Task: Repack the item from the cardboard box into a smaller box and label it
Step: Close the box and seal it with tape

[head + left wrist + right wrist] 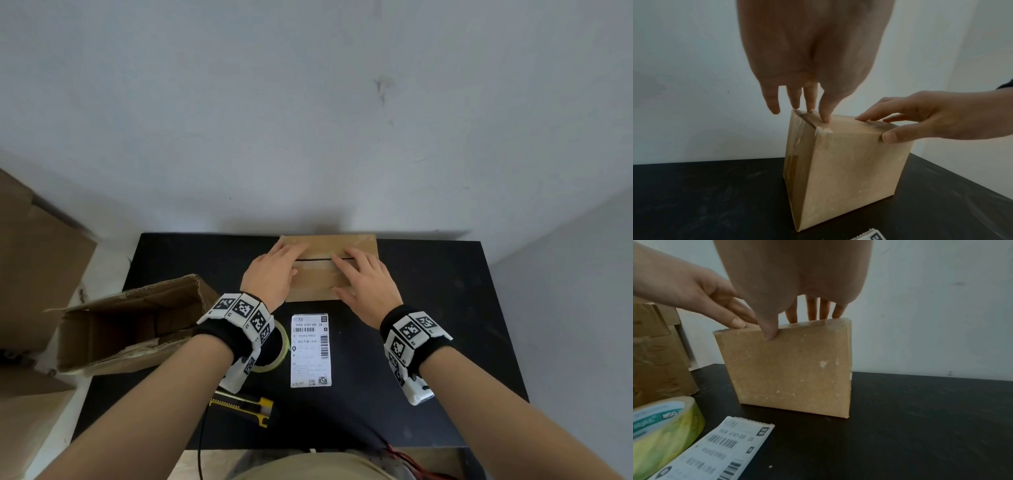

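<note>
Both flat hands, left hand (270, 274) and right hand (368, 284), press small box (317, 281) flaps shut, gripping nothing; keep seam aligned for tape roll (279, 346).

The head camera looks steeply down from above at the black worktop (428, 308) and the wall behind it. Each wrist camera sits low and close, looking along its fingers; all three share the small box (322, 274) (849, 162) (793, 369).

Bare forearms, no sleeves. Black wristband (219, 337) on the left, black wristband (430, 349) on the right. White blocks (245, 310) printed with black square markers strapped around both.
</note>
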Motion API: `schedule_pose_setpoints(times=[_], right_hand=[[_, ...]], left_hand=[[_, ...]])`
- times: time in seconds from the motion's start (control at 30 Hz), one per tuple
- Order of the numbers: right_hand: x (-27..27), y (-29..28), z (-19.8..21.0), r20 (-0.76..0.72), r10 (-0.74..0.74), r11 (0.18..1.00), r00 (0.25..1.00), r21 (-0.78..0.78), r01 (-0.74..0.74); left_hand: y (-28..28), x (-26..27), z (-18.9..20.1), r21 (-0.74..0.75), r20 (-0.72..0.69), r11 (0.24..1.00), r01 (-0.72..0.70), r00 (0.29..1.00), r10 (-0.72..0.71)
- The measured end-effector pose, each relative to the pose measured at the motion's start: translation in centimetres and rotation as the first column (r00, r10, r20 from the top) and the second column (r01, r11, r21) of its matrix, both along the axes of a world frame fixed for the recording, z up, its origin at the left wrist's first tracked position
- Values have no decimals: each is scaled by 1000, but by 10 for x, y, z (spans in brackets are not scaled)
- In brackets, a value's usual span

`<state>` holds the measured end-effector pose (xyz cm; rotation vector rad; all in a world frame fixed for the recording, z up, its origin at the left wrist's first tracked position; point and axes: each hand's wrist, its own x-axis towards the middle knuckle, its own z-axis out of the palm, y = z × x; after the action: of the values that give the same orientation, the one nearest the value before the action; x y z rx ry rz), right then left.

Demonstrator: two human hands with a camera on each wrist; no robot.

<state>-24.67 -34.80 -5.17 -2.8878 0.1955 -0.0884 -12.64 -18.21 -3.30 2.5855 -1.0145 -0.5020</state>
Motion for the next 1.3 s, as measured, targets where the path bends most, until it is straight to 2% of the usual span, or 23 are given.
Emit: schedule_pose_setpoints(times=[0.17,0.3,0.53,0.67,0.8,0.87,0.93,1.03,1.3], right_hand=[[3,2,-5,68,-13,999,998,-31,15],[3,-2,-10,112,15,997,994,-77,-6],[6,-5,-13,54,41,986,998,-161,-32],[4,-7,-14,38,48,992,998,-120,-43],[4,-5,-11,51,76,993,996,-96,-71],[2,-1,-8,48,90,994,995,-70,-86],[0,2,-2,54,83,996,995,-46,-80],[0,9,9,60,57,997,997,-60,-53],[-15,47,29,11,5,998,1000,-56,-5]], left_hand=[[-4,-8,-2,139,2,987,86,996,-87],[-6,-12,-3,151,39,984,94,994,-101],[-12,-13,0,260,37,961,92,994,-105],[-15,-23,4,277,46,959,66,996,-82],[-19,-35,7,376,116,926,26,990,-76],[-17,-41,8,388,106,922,11,993,-57],[-15,-45,10,379,73,925,16,996,-47],[-7,-45,17,324,99,944,55,991,-92],[31,-62,37,4,189,993,117,975,-116]])
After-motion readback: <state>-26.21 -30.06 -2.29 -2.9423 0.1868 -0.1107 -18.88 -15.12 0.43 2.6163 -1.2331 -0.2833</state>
